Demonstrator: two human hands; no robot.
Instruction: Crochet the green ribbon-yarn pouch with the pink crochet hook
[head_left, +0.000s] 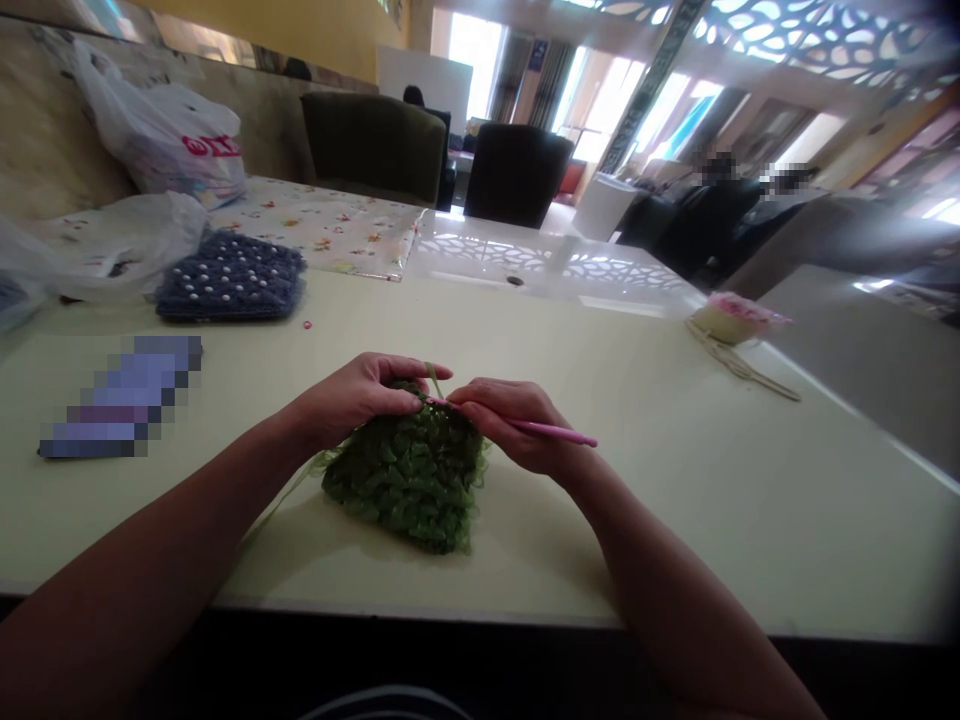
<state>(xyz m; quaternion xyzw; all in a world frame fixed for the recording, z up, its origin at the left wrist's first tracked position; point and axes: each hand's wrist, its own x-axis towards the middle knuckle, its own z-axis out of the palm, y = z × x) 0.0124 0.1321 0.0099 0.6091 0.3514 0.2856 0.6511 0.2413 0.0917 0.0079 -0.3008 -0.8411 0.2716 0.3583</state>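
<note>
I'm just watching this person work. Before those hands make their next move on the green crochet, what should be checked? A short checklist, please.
1. The pink crochet hook sits in the right hand, its tip at the work: ok.
2. The green crocheted piece is held against the table by the left hand: ok.
3. The green yarn strand rises beside the left hand's fingers: ok.
4. A loop sits on the hook's tip: cannot tell, the fingers hide it.
5. The navy beaded piece lies apart from the work: ok.
</note>
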